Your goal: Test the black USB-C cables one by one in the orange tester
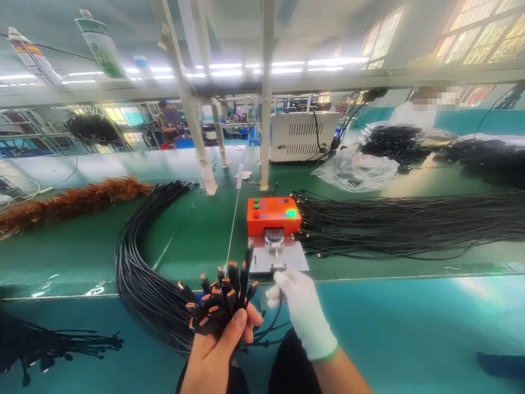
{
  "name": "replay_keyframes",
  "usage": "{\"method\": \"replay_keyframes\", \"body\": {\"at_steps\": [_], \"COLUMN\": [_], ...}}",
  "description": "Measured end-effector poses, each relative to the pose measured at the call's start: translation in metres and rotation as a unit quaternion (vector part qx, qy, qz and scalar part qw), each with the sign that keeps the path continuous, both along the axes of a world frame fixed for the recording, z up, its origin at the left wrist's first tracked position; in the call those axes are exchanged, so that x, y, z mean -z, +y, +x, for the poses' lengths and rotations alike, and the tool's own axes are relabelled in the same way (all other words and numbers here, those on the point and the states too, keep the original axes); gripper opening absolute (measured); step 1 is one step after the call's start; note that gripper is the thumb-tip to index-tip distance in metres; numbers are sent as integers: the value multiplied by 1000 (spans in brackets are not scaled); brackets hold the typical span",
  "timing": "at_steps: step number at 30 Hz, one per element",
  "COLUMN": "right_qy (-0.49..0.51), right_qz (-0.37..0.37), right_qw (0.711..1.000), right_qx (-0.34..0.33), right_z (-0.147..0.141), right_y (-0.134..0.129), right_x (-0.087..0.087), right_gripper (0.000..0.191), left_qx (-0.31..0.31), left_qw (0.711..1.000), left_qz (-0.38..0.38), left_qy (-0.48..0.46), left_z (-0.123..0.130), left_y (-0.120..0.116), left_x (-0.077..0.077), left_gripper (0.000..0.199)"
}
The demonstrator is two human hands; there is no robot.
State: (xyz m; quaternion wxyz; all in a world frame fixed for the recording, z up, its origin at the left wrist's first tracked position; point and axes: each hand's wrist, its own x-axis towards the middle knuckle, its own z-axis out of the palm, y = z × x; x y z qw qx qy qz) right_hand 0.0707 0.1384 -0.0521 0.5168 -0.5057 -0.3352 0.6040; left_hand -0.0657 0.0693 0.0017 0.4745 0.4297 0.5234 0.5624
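My bare left hand (229,339) is wrapped round a bunch of black USB cables (153,290). Their connector ends, with orange tips, fan upward above my thumb. The cable lengths curve away to the left over the table edge. My right hand (301,309), in a white glove, pinches a single black cable at the front of a metal plate (293,260). That cable's tip is at the plate's front edge, mostly hidden by my fingers. Behind the plate stands an orange tester box (273,215) with a green light lit, and a small round gauge (274,236) is mounted before it.
Many loose black cables (410,224) lie across the table to the right. A clear plastic bag (356,167) and a white metal case (301,137) sit behind. Brown bristly material (74,205) lies left. Metal posts (266,98) rise from the table. A person (416,112) is at the back right.
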Motion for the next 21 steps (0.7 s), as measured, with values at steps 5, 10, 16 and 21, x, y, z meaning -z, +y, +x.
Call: {"method": "replay_keyframes", "body": {"at_steps": [5, 10, 16, 21], "right_qy": [-3, -65, -442, -218], "right_qz": [1, -3, -9, 163], "right_qw": [1000, 996, 896, 960], "right_qx": [0, -65, -47, -68], "right_z": [-2, 7, 37, 17], "right_y": [2, -3, -24, -40], "right_x": [-1, 4, -7, -45], "right_gripper": [25, 20, 33, 25], "left_qx": [-18, 10, 36, 49], "left_qw": [1000, 1000, 999, 998], "left_qz": [-13, -20, -27, -37], "left_qy": [-19, 16, -18, -24], "left_z": [5, 4, 2, 5], "left_y": [3, 7, 7, 7], "left_x": [-4, 1, 7, 13], "left_gripper": [18, 20, 21, 20]}}
